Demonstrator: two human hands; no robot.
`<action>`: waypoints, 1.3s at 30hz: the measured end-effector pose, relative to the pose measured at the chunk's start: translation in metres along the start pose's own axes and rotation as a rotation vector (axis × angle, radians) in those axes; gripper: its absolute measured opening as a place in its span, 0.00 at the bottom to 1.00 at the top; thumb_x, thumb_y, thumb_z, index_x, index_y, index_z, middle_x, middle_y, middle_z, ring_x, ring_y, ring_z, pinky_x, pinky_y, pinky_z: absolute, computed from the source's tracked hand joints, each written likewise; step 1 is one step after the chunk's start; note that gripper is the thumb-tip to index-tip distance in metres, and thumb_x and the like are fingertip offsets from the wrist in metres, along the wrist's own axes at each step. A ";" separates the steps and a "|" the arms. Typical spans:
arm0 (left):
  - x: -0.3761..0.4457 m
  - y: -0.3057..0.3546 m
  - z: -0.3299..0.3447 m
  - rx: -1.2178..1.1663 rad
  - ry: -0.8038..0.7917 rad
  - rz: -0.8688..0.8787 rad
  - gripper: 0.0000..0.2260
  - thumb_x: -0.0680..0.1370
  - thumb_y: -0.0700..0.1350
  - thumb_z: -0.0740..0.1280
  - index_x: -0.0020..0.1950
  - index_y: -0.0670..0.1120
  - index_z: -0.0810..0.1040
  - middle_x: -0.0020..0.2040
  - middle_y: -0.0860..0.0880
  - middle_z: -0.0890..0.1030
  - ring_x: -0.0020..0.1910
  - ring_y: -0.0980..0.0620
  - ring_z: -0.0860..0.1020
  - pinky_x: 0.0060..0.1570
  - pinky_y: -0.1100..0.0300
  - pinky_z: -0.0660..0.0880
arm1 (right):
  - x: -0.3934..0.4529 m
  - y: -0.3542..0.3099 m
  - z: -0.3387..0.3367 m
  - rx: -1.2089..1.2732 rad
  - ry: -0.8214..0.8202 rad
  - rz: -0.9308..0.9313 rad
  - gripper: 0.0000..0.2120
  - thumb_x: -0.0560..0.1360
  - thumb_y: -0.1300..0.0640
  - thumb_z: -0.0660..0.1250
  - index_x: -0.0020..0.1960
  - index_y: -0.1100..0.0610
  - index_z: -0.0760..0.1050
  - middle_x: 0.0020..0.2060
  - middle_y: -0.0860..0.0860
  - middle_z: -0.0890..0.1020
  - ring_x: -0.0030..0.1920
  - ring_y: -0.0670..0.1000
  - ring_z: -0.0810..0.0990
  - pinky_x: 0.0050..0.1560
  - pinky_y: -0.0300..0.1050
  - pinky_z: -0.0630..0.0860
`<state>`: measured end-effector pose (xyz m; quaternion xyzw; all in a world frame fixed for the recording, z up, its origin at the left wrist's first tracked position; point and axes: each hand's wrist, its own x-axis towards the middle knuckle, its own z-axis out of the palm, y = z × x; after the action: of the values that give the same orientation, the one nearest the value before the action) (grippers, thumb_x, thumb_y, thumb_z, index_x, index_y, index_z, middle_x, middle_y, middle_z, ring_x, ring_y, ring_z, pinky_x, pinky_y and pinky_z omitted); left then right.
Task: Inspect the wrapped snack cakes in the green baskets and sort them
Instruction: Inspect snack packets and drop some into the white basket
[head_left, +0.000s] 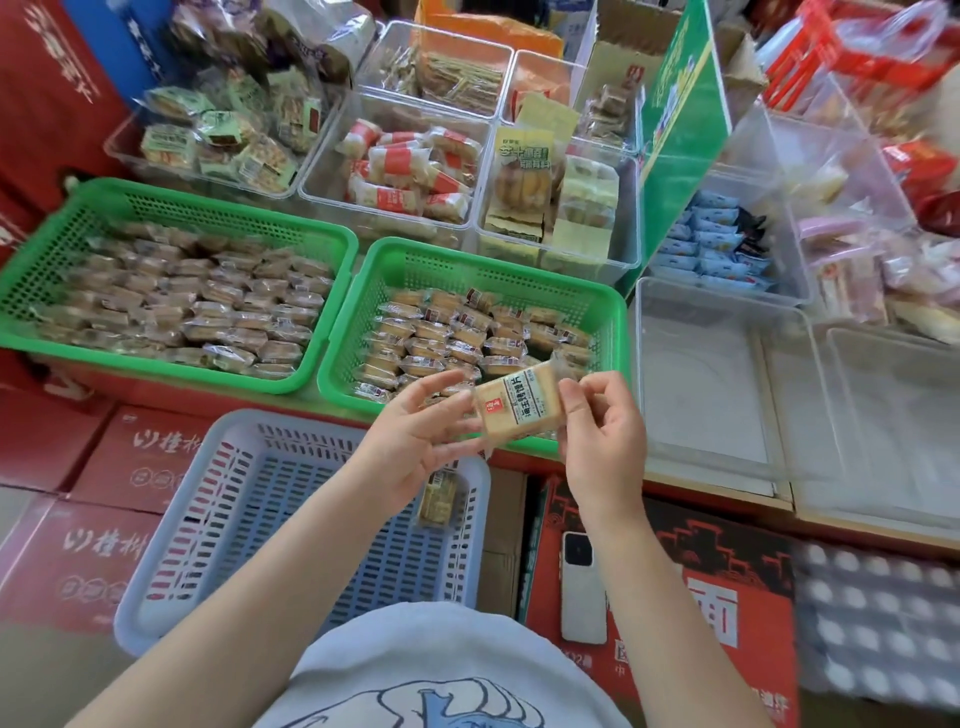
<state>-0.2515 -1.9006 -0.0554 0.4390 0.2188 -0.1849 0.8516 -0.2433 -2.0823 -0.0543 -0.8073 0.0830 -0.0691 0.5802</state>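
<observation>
Just over my lap, one wrapped snack cake (519, 402) is pinched between my hands, left hand (415, 441) and right hand (602, 441) gripping its ends. The grey basket (171, 561) holds one cake; both green baskets (343, 358) look full, so I'm barely started.

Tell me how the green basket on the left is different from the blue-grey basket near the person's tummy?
The left green plastic basket is packed with wrapped snack cakes in rows; the blue-grey plastic basket holds just one wrapped cake. The green basket has tiny mesh holes, and the blue-grey one has long slots. The green basket sits farther away, on the higher surface; the blue-grey sits lower and nearer. Both are rectangular, open-topped plastic baskets.
</observation>
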 end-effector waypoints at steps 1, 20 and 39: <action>-0.002 -0.001 0.001 0.050 0.003 0.017 0.24 0.71 0.42 0.73 0.66 0.42 0.73 0.53 0.40 0.85 0.46 0.46 0.85 0.44 0.53 0.83 | -0.001 -0.002 0.000 0.078 0.038 0.080 0.11 0.81 0.50 0.65 0.41 0.51 0.70 0.38 0.58 0.80 0.36 0.60 0.78 0.32 0.50 0.74; -0.015 -0.004 0.014 0.391 0.092 0.151 0.07 0.83 0.43 0.64 0.59 0.42 0.76 0.51 0.43 0.85 0.46 0.45 0.86 0.47 0.50 0.84 | -0.018 -0.015 0.005 0.599 0.054 0.421 0.10 0.82 0.57 0.64 0.44 0.58 0.66 0.27 0.50 0.70 0.23 0.46 0.64 0.21 0.38 0.60; 0.010 0.014 -0.006 0.059 -0.392 -0.111 0.09 0.78 0.50 0.68 0.54 0.49 0.76 0.55 0.43 0.83 0.49 0.42 0.84 0.44 0.54 0.83 | 0.014 -0.002 -0.008 1.097 -0.485 0.535 0.04 0.79 0.56 0.65 0.51 0.56 0.76 0.48 0.54 0.77 0.53 0.53 0.77 0.50 0.49 0.82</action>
<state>-0.2375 -1.8889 -0.0547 0.4066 0.0673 -0.3197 0.8532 -0.2308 -2.0919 -0.0502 -0.3386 0.1004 0.2293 0.9070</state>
